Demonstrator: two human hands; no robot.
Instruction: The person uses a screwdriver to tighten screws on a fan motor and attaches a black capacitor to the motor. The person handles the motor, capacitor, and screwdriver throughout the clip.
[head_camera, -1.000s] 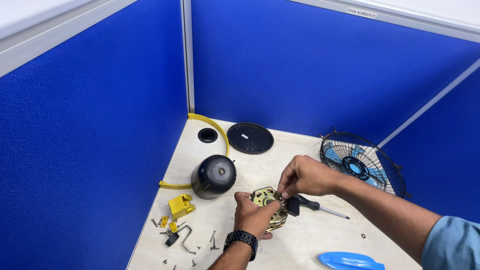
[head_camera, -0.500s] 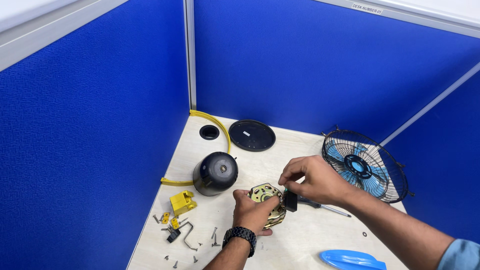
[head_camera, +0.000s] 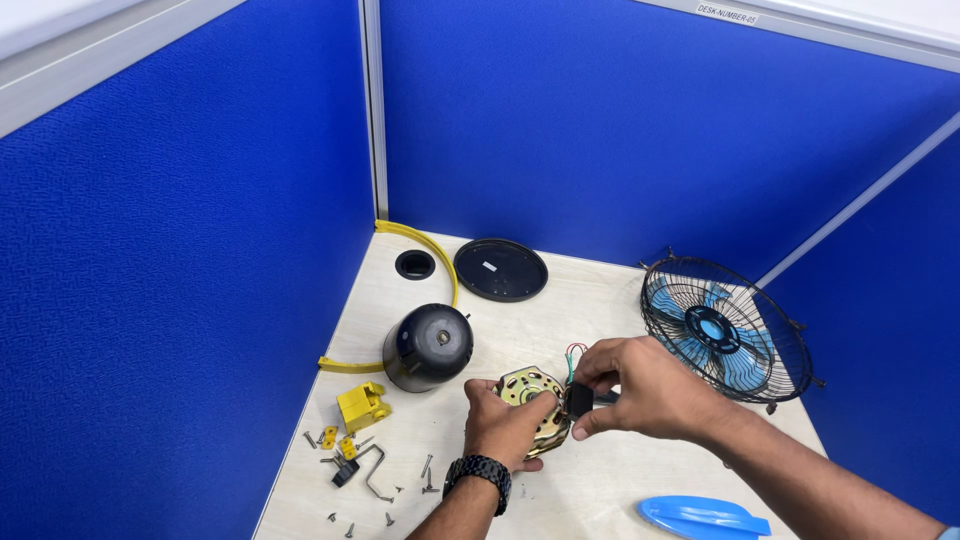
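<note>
My left hand (head_camera: 505, 425) comes up from the near edge of the desk, forearm almost straight, a black watch on the wrist. Its back faces me and the fingers are curled closed around what it holds. My right hand (head_camera: 640, 388) reaches in from the near right corner, bare forearm slanting across. Thumb and forefinger are pinched together at the fingertips (head_camera: 580, 405), just beside my left hand's fingers; the other fingers are bent loosely.

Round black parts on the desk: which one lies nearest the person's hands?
The domed black motor cover, just beyond the left hand. The flat black disc and the small black ring lie farther back, toward the corner.
</note>
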